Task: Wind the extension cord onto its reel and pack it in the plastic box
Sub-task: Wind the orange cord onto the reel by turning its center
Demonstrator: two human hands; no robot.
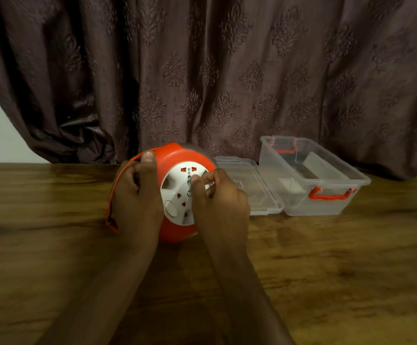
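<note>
Nearest, two forearms reach across the wooden table from its near edge toward its middle.

Item: left hand. Fingers curled round the orange handle and rim of the reel, thumb pressed on the upper casing; steadies the reel on edge.

Item: right hand. Fingers curled and pinching at the white socket face, apparently on the winding knob; the knob itself is hidden.

Item: reel, orange casing, standing on edge at mid-table, socket face toward the person, axle running near to far. No loose extension cord shows; winding seems far along or done.

Item: plastic box, clear, orange latches, open, lying to the right of the reel near the far edge, long axis slanting near-right to far-left. The right hand is nearer it. Its lid lies flat between reel and box.

Item: curtain, dark, patterned, behind the far edge.

Markings: no brand or writing legible.
</note>
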